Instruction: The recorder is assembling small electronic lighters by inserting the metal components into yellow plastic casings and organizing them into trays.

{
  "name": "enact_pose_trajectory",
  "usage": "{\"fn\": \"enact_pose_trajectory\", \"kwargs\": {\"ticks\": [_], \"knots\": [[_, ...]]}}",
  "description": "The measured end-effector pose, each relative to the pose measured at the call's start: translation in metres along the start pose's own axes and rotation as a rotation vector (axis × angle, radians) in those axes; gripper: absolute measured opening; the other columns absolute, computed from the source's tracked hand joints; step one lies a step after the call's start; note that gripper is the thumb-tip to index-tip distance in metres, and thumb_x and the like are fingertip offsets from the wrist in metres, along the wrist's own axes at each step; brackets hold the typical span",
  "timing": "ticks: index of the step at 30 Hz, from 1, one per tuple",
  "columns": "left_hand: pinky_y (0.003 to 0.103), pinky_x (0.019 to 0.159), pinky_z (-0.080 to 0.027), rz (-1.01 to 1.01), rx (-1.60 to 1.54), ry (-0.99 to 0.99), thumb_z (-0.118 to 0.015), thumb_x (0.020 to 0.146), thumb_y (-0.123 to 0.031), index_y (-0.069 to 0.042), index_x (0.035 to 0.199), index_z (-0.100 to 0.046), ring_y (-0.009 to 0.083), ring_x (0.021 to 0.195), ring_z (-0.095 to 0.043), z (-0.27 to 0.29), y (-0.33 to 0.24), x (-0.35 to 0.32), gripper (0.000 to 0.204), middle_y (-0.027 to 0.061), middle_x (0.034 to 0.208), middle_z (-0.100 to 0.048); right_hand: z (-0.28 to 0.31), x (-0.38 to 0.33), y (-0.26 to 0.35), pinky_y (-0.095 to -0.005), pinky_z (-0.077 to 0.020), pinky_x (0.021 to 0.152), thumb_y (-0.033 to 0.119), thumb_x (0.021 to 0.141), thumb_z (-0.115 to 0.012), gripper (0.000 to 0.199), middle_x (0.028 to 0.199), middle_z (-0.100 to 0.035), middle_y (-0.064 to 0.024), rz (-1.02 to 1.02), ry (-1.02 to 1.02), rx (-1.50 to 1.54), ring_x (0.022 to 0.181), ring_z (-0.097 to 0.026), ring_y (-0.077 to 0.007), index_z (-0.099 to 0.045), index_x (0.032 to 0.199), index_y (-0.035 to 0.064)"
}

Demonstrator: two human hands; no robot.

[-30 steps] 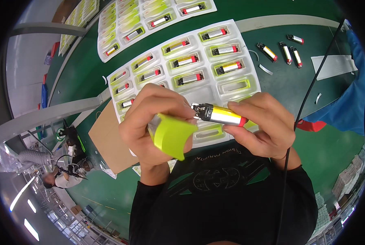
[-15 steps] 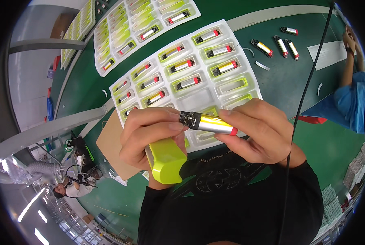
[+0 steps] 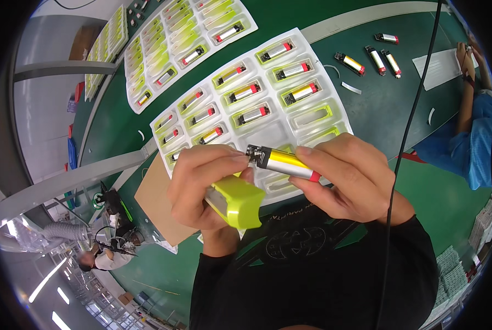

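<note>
Between the fingertips of my right hand (image 3: 348, 179) is a silver and yellow cylindrical battery (image 3: 284, 164) with a red end and a black end carrying a small circuit. My left hand (image 3: 205, 184) is wrapped round a lime-green plastic casing (image 3: 238, 204), its hollow side partly visible. The left fingertips lie close by the battery's black end; whether they touch it I cannot tell. Below and beyond both hands lies a white moulded tray (image 3: 265, 135), with similar batteries seated in green casings in many of its pockets. Some pockets near my hands hold only green casings.
Several loose batteries (image 3: 376, 59) lie on the green table at the right. A second tray (image 3: 193, 38) stands farther left, and brown cardboard (image 3: 160, 201) lies at the left. A black cable (image 3: 414, 118) hangs across the right side. A co-worker's hands (image 3: 467, 63) are at the far right.
My left hand has shifted slightly right and turned the green casing, lifting its lower end. The battery's black end now shows clear of the left fingertips. My right hand has barely moved.
</note>
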State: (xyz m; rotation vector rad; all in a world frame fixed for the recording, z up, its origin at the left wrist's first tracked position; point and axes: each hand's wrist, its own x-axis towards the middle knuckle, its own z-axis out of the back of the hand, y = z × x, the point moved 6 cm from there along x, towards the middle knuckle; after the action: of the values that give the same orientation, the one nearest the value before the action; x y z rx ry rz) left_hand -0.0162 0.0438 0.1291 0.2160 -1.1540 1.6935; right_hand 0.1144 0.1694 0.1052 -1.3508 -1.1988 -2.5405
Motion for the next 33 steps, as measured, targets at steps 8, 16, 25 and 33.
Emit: {"fn": "enact_pose_trajectory", "kwargs": {"ticks": [8,16,25,33], "knots": [[0.028,0.066,-0.045,0.414,-0.572,-0.083,-0.070,0.059,0.006,0.000,0.086,-0.062,0.0190,0.070,-0.057,-0.009,0.036,-0.020,0.028,0.0106,0.078,-0.062,-0.002,-0.004,0.004,-0.0307,-0.0491,0.052,0.002,0.066,-0.083,0.048,0.086,-0.063,-0.0123,0.055,0.028,-0.120,0.064,-0.062,-0.0222,-0.063,0.109,-0.0052],[0.029,0.061,-0.042,0.624,-1.243,-0.003,-0.068,0.083,-0.032,-0.006,0.093,-0.057,0.0183,0.068,-0.053,-0.029,0.060,-0.028,0.030,0.0104,0.093,-0.058,0.005,0.004,-0.019,-0.0266,-0.0480,0.054,-0.002,0.069,-0.080,0.037,0.082,-0.064,-0.0118,-0.197,-0.032,0.010,0.062,-0.061,-0.0173,-0.067,0.104,-0.0040],[0.036,0.089,-0.046,0.724,-1.302,-0.284,-0.057,0.095,-0.047,-0.004,0.123,-0.054,0.0251,0.106,-0.053,-0.052,0.073,-0.049,0.051,0.0077,0.117,-0.058,0.001,0.010,-0.019,-0.0259,-0.0470,0.059,0.000,0.068,-0.082,0.040,0.091,-0.057,-0.0088,-0.271,0.074,0.090,0.075,-0.058,-0.0164,-0.070,0.106,-0.0021],[0.042,0.092,-0.055,0.343,-1.074,0.072,-0.075,0.079,0.003,0.001,0.106,-0.048,0.0354,0.109,-0.064,-0.043,0.061,-0.037,0.038,0.0317,0.115,-0.062,0.007,0.026,-0.006,-0.0273,-0.0462,0.062,0.003,0.063,-0.083,0.044,0.092,-0.058,-0.0096,-0.183,0.254,-0.019,0.076,-0.058,-0.0185,-0.071,0.105,-0.0014]]}}
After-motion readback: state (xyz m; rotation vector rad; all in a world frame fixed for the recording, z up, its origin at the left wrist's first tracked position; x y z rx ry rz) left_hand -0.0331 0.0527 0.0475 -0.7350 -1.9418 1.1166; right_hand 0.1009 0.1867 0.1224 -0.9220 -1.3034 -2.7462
